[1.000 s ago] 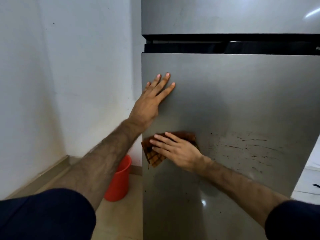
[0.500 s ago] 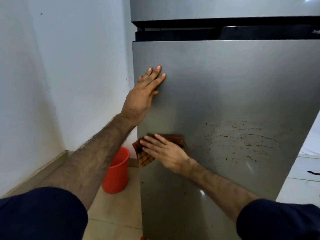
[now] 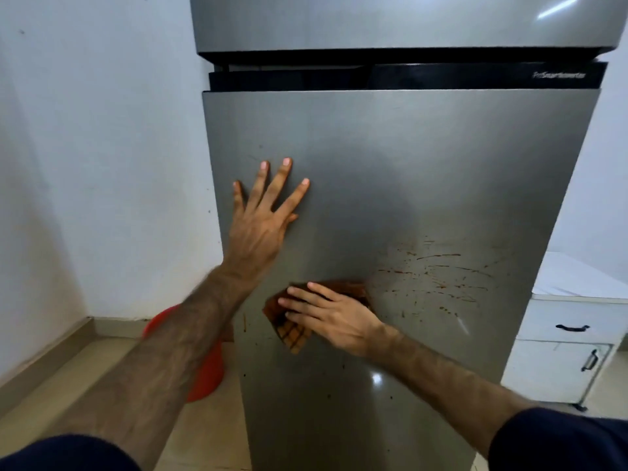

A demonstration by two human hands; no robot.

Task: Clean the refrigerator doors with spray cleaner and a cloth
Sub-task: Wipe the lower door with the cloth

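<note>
A grey steel refrigerator fills the view, with its lower door (image 3: 424, 171) in front of me and the upper door (image 3: 390, 22) above a black gap. My left hand (image 3: 261, 219) lies flat on the lower door with fingers spread. My right hand (image 3: 333, 317) presses a brown checked cloth (image 3: 292, 334) against the door just below the left hand. Reddish-brown streaks and specks (image 3: 438, 277) mark the door to the right of the cloth. No spray bottle is in view.
A white wall (image 3: 102, 164) stands close on the left. A red bucket (image 3: 207, 372) sits on the tiled floor beside the refrigerator, partly behind my left arm. A white cabinet (image 3: 571, 341) with dark handles stands at the right.
The view has shifted so the refrigerator sits more centred. My left hand's fingers have spread wider. My right hand with the cloth has moved slightly right toward the stains.
</note>
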